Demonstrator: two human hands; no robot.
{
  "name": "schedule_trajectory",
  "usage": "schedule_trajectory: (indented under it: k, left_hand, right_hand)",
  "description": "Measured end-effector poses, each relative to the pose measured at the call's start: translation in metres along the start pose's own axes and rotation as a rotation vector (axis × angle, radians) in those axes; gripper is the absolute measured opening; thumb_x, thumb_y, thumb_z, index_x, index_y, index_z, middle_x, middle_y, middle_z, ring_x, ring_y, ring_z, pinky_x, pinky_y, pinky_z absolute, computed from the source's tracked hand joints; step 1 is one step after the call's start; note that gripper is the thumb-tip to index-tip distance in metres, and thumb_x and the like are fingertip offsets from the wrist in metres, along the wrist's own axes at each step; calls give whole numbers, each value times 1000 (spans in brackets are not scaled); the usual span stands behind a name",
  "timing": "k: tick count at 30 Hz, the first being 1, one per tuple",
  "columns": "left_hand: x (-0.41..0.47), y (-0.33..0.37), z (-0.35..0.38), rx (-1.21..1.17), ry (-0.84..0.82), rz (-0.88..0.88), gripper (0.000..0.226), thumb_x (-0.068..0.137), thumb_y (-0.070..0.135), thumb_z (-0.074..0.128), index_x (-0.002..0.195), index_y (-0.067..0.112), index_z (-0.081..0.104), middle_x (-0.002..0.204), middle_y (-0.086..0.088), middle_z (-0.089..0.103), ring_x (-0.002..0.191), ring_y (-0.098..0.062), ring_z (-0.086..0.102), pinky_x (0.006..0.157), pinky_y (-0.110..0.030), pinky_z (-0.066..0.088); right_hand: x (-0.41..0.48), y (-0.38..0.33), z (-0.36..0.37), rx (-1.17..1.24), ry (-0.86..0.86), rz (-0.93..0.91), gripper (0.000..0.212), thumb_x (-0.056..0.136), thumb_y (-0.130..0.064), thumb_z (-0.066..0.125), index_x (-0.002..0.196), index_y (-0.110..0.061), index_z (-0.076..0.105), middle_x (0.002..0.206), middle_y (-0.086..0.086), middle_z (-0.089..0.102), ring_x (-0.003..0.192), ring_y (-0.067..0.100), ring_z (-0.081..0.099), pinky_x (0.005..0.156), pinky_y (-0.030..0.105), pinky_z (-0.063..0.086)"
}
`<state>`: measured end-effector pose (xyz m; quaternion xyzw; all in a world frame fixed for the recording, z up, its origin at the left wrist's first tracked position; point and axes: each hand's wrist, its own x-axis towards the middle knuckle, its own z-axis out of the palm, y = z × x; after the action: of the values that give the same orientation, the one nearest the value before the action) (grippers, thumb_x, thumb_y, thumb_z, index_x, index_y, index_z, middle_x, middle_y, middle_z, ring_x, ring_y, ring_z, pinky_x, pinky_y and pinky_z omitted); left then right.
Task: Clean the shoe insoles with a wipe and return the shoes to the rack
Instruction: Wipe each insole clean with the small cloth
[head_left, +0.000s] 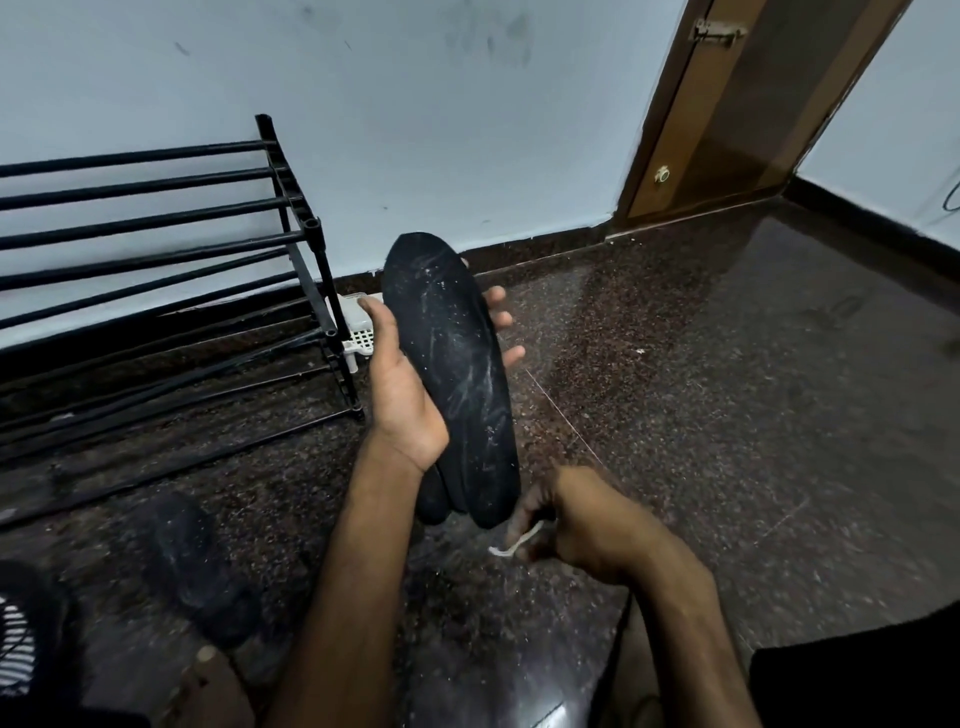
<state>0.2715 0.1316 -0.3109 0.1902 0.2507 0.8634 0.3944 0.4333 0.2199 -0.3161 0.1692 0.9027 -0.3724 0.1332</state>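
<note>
A black insole (451, 374), dusted with white specks and streaks, stands nearly upright in the middle of the view. My left hand (410, 395) grips it from the left, thumb on the near edge and fingertips showing past its right edge. A second dark piece sits behind its lower end. Just below the insole's heel, my right hand (576, 525) pinches a crumpled white wipe (519, 543). A black shoe (200, 566) lies on the floor at the lower left. The black shoe rack (171, 249) stands against the wall on the left.
A white plastic basket (358, 332) sits behind the rack's right leg by the wall. A brown door (737, 104) is at the back right. A dark object with white stripes (26, 634) lies at the lower left corner. The floor is speckled dark stone.
</note>
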Motion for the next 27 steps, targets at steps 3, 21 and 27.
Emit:
schedule_trajectory:
  k: [3,21,27]
  left_hand:
    - [-1,1,-3,17,21,18,97,93,76,18,150,0,32,135,-24,48,114,-35,50,109,-68,27]
    - [-9,-22,20,221,108,-41,86,95,69,15,141,5,49,134,-26,57,110,-35,58,94,-52,50]
    - [-12,-29,24,73,82,-132,83,96,70,29,140,3,51,136,-27,53,120,-39,52,95,-49,50]
  right_hand:
    - [-4,8,-16,44,162,3,23,78,1,79,76,-21,78,75,-12,72,66,-5,65,57,11,46]
    - [-10,-5,-48,539,833,-170,10,88,-16,73,96,-23,73,93,-4,74,88,16,70,78,34,57]
    - [6,-52,-60,205,1244,-350,14,88,-10,71,102,-13,73,98,-6,67,89,5,64,75,11,48]
